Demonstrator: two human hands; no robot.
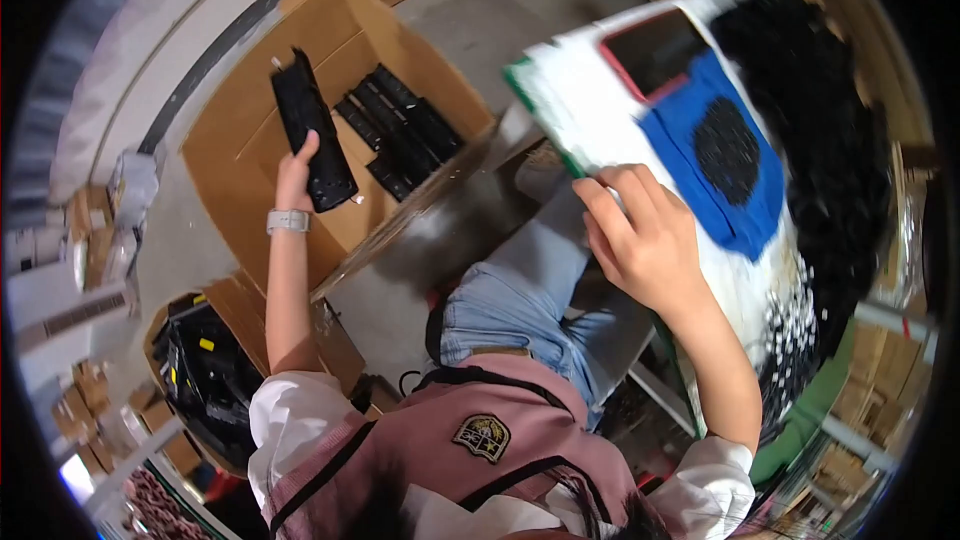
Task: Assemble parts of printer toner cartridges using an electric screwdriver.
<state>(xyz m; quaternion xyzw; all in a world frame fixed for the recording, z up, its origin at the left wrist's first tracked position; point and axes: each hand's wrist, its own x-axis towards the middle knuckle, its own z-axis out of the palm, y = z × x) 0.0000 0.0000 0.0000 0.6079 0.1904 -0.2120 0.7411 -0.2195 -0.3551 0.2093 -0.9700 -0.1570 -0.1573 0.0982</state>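
Note:
My left hand [296, 176] is closed round a long, flat black pack [310, 130], the thumb lying across its front. It holds the pack tilted above an open cardboard box [225, 160]. Several similar black packs [400, 130] lie side by side in that box. At the near left edge of a white-topped table [580, 90] is my right hand [645, 230], its fingers curled and drawn together. Whatever those fingers may hold is hidden. Beyond them a blue cloth [680, 130] carries a round heap of small black pieces [727, 152].
A dark-screened phone with a red edge [652, 52] lies by the cloth. Piles of black pieces [820, 140] cover the table's right side, with black and white bits [790, 330] nearer me. Another carton with a black plastic bag [205, 360] stands at lower left.

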